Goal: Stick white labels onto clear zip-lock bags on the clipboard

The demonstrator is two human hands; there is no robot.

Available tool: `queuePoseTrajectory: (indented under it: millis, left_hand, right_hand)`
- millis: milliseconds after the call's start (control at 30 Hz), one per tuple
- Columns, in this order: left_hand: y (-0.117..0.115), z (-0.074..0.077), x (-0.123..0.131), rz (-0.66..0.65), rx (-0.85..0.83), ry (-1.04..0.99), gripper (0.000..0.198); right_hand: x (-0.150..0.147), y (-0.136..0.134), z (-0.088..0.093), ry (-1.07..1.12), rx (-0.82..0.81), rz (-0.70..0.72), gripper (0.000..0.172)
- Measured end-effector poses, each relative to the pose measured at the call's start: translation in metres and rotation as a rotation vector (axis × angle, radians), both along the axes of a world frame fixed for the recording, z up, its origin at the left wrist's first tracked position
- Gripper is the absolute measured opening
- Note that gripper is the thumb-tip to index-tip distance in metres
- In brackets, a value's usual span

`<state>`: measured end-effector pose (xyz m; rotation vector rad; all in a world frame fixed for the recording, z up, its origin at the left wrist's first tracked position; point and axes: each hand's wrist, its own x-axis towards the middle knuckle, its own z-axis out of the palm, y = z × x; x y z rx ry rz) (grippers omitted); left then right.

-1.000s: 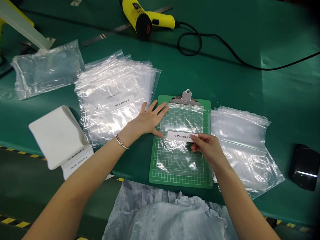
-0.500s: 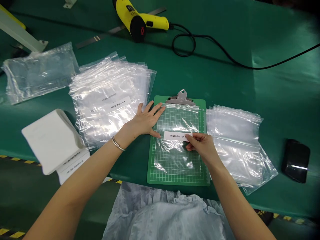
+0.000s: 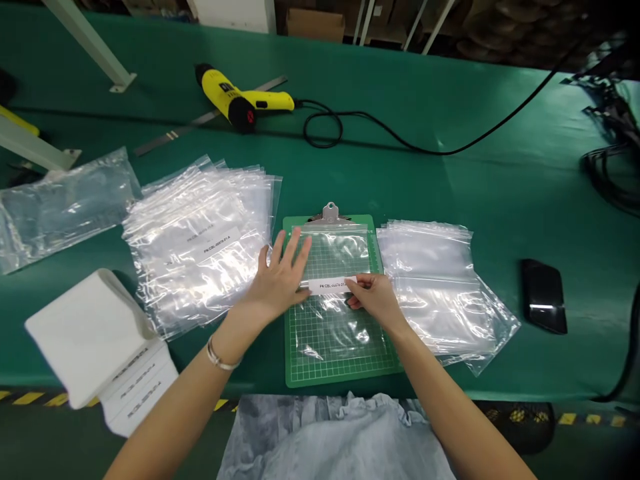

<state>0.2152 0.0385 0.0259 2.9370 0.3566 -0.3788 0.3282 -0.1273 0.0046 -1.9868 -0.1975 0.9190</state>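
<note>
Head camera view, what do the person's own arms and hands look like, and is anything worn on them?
The left arm and right arm are bare, with no sleeves. The left hand and right hand wear no gloves. A thin silver-coloured metal bangle circles the left wrist; the right wrist shows nothing worn.

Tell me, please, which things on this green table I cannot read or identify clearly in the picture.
Head view:
White paper label on the clear zip bag, beside the right hand: last digits blurred.
Printed label on the left stack of clear bags: too small.
White carton: side print blurred.
Glossy black rectangular object: too featureless to identify.
</note>
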Motion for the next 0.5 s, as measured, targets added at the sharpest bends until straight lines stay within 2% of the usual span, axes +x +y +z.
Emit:
queuePoseTrajectory:
  millis: [100, 200, 333, 500]
  left_hand:
    - [-0.029, -0.008, -0.012, -0.137, -0.016, -0.041, 0.073]
    - [-0.047, -0.024, -0.022, -0.254, -0.039, -0.029, 0.062]
    - [-0.048, -0.039, -0.027, -0.228, -0.035, -0.081, 0.059]
    - [-0.045, -0.042, -0.029, -0.22, -0.014, -0.098, 0.056]
  right_hand:
    - [-0.001, 0.001, -0.001, -0.01, 0.01, -0.004, 0.017]
    - [-0.001, 0.002, -0.003, -0.003, 0.022, 0.0, 0.018]
    - [0.005, 0.001, 0.004, 0.072, 0.008, 0.041, 0.022]
    - [0.036, -0.01, 0.031, 0.136, -0.04, 0.063, 0.032]
